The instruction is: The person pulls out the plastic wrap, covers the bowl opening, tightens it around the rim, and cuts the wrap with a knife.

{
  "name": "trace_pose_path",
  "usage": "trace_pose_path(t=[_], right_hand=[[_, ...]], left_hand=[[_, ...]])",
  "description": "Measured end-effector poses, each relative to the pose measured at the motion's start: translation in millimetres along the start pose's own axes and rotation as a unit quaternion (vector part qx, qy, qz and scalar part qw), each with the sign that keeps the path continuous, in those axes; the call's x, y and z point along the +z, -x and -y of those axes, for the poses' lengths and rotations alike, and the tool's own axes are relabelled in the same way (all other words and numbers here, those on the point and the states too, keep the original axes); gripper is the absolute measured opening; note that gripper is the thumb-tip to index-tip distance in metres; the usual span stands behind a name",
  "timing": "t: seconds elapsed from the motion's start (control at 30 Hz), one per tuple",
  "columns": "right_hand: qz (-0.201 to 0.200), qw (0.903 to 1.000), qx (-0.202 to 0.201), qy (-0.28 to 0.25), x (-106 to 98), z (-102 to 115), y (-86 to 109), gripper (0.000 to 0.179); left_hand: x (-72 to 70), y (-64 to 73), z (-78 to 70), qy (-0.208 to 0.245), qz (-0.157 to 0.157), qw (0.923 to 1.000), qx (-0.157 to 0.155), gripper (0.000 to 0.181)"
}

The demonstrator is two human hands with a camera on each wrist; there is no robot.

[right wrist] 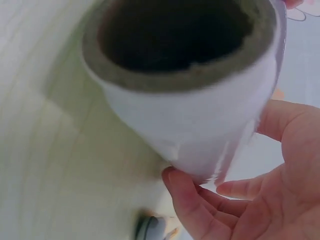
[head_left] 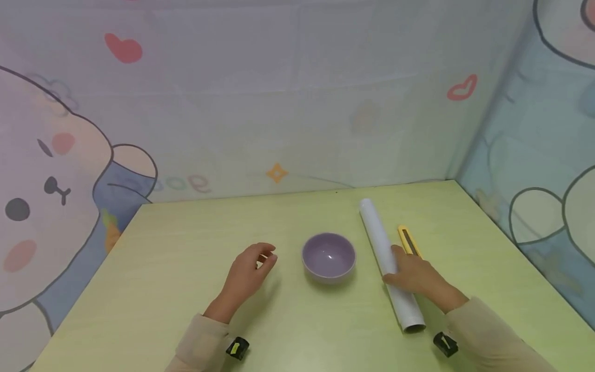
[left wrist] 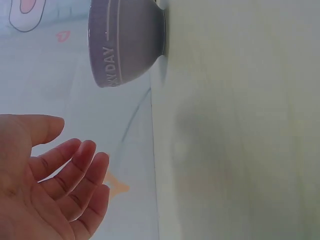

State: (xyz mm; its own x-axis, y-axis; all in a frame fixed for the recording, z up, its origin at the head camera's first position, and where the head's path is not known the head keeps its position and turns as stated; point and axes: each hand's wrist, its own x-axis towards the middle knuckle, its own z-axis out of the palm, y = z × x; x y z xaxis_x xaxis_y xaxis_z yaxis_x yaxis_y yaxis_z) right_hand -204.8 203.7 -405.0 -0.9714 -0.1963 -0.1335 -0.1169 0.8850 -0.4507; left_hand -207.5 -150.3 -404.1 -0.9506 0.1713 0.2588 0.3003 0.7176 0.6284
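A long white roll of plastic wrap lies slanted on the table, its hollow cardboard core showing at the near end. My right hand grips the roll around its middle, thumb on one side and fingers on the other. Partly behind that hand is a yellow utility knife, to the right of the roll. To the left of the roll stands a light purple bowl, upright, with raised lettering on its outside in the left wrist view. My left hand hovers left of the bowl, fingers loosely bent, holding nothing.
The pale yellow-green table reaches back to a printed cloth wall with cartoon figures. A second cloth hangs along the right side. Small black devices are worn at both wrists.
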Motion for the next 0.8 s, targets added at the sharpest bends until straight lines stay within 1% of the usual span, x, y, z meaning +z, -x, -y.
trace_pose_path(t=[0.13, 0.27, 0.33, 0.43, 0.53, 0.63, 0.73, 0.8], right_hand=[[0.008, 0.9998, 0.001, -0.017, -2, -3, 1.8, 0.077], [0.021, 0.9993, 0.000, -0.029, -8, -5, -1.6, 0.074], [0.023, 0.9991, -0.010, -0.033, -11, -4, -6.1, 0.071], [0.026, 0.9988, -0.028, -0.030, -14, 2, -14.1, 0.069], [0.031, 0.9980, -0.050, -0.023, -16, 8, -24.1, 0.068], [0.039, 0.9972, -0.064, -0.012, -18, 13, -35.2, 0.068], [0.042, 0.9960, -0.078, 0.013, -20, 18, -45.0, 0.068], [0.045, 0.9949, -0.086, 0.030, -21, 21, -50.0, 0.069]], left_hand=[[1.3, 2.3, 3.5, -0.001, 0.020, 0.9997, -0.011, 0.024], [2.6, 3.6, 4.0, 0.008, 0.036, 0.9992, -0.015, 0.023], [3.2, 3.2, 3.6, 0.012, 0.042, 0.9989, -0.016, 0.023], [3.4, 3.5, 4.8, 0.012, 0.053, 0.9982, -0.026, 0.023], [2.3, 4.2, 7.7, 0.006, 0.058, 0.9976, -0.037, 0.024], [1.0, 3.3, 9.3, 0.005, 0.058, 0.9975, -0.040, 0.024], [2.0, 1.1, 10.8, 0.003, 0.064, 0.9976, -0.028, 0.026], [3.4, -1.1, 11.6, -0.003, 0.076, 0.9969, -0.018, 0.027]])
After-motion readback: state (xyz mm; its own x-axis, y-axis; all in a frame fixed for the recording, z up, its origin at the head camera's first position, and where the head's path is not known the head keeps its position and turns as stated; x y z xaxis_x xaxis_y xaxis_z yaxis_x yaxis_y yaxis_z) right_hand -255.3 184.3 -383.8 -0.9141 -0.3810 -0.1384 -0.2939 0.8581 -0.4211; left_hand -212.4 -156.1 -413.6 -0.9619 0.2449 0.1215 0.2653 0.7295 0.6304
